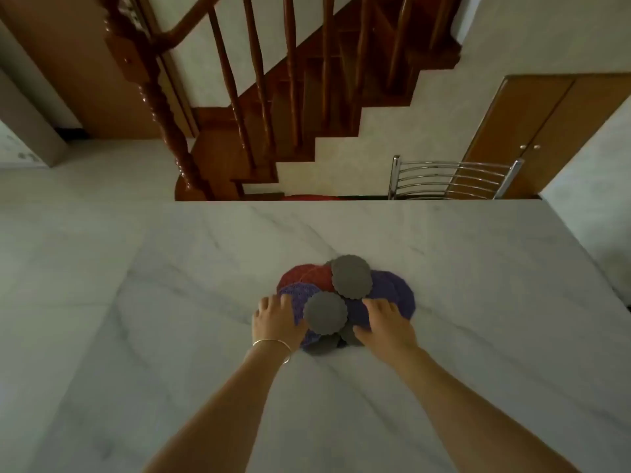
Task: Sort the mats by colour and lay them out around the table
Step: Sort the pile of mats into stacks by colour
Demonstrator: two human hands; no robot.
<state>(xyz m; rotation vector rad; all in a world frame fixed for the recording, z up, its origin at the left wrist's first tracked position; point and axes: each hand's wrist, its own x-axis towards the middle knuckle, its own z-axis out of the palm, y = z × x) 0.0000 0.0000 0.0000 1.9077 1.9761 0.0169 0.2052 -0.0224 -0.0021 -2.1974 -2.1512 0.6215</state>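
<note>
A mixed heap of round mats lies in the middle of the white marble table (444, 353). Two grey scalloped mats sit on top, one at the far side (351, 276) and one nearer me (325, 313). Red mats (307, 276) show at the far left of the heap, and purple mats (396, 291) spread to the right and underneath. My left hand (276, 320) rests flat on the heap's left edge, fingers spread over a purple mat. At the right edge my right hand (384, 324) lies on purple mats, thumb touching a grey mat (348, 334) at the near side.
A chrome chair back (454, 179) stands at the table's far edge on the right, and a red seat (310, 197) peeks over that edge. Beyond are a wooden staircase (259, 107) and a wooden cabinet (532, 131).
</note>
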